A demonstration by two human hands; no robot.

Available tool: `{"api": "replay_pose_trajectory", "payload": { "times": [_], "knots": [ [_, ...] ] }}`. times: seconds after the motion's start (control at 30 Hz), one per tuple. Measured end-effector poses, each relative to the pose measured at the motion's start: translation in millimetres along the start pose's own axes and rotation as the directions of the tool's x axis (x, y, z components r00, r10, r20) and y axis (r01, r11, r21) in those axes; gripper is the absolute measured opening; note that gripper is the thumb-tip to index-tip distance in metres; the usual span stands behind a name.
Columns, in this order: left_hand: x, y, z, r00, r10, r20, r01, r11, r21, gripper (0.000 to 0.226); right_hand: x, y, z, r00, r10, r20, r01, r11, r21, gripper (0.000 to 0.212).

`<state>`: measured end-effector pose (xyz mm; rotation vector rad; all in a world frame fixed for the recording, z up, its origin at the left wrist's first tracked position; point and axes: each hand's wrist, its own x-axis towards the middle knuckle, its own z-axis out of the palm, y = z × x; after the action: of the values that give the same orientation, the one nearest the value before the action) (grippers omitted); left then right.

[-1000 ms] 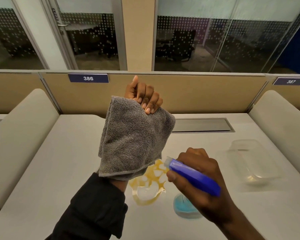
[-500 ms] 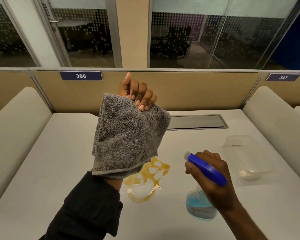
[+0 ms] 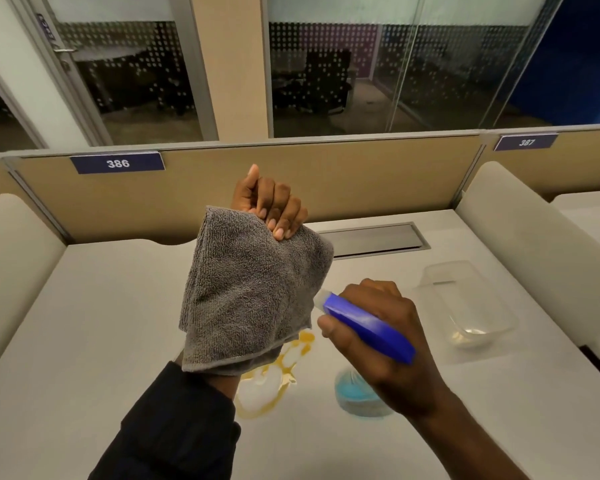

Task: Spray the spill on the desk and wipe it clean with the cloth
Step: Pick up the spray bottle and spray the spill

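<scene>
Cloth (image 3: pixel 253 292) hides part of spill (image 3: pixel 260 393).

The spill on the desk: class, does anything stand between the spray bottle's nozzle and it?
Partly, as seen here. The grey cloth, hanging from the raised left hand, drapes over the spill's near-left part, right beside the spray bottle in the right hand. The spill's right side looks unobstructed.

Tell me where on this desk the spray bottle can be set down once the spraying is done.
The desk is bare left of the spill, up to the padded divider. The near right corner, in front of the clear container, is also free. It is crowded mid-desk: spill, spray bottle, container, and the cable hatch behind.
</scene>
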<state>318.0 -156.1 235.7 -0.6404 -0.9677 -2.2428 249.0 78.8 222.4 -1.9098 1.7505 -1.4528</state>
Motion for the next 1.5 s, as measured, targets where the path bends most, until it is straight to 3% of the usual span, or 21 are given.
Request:
{"api": "replay_pose_trajectory", "payload": {
  "times": [0.13,0.37,0.5,0.73,1.07,1.27,1.5],
  "knots": [
    [4,0,-9,1.0,-0.002,-0.024,0.002,1.0,-0.004,0.057,-8,33,-10,0.998,0.038,-0.048,-0.037,0.999,0.013,0.028],
    [3,-8,-33,0.998,0.033,-0.044,-0.039,0.989,-0.139,0.056,-6,120,-45,0.955,0.234,-0.181,-0.183,0.949,0.257,0.028],
    [5,-24,-42,0.995,0.054,-0.082,-0.067,0.984,-0.168,0.056,15,170,-59,0.927,0.298,-0.228,-0.231,0.932,0.281,0.018],
    [9,-41,-51,0.986,0.036,-0.166,-0.066,0.982,-0.177,0.058,69,251,-65,0.946,0.232,-0.225,-0.181,0.957,0.225,0.032],
    [18,-52,-73,0.951,0.034,-0.306,-0.089,0.982,-0.166,0.058,123,333,-58,0.955,0.252,-0.154,-0.205,0.941,0.269,0.031],
    [21,-65,-84,0.926,0.042,-0.375,-0.124,0.972,-0.197,0.057,131,362,-53,0.942,0.292,-0.164,-0.242,0.933,0.268,0.014],
    [17,-76,-91,0.904,0.039,-0.425,-0.13,0.974,-0.187,0.057,126,371,-49,0.939,0.312,-0.146,-0.264,0.924,0.275,0.011]
  ]
}}
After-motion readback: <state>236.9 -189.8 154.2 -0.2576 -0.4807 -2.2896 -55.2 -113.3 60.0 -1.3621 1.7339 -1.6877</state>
